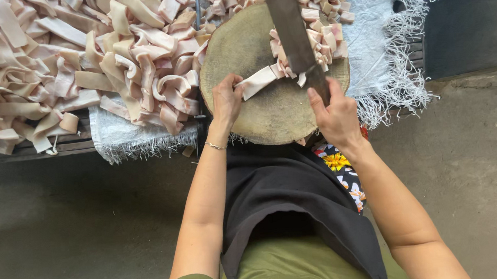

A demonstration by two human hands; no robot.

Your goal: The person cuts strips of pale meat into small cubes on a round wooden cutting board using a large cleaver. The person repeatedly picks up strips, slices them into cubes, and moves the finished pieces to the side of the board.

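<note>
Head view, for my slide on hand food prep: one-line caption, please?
Left hand steadies a pale strip on a round wooden block while right hand holds a cleaver.

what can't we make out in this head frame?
- Cleaver: blade tip cut off by the top edge; handle hidden inside the right hand.
- Strip: its end is covered by the left hand.
- Pile of strips: cut off by the left and top edges.
</note>
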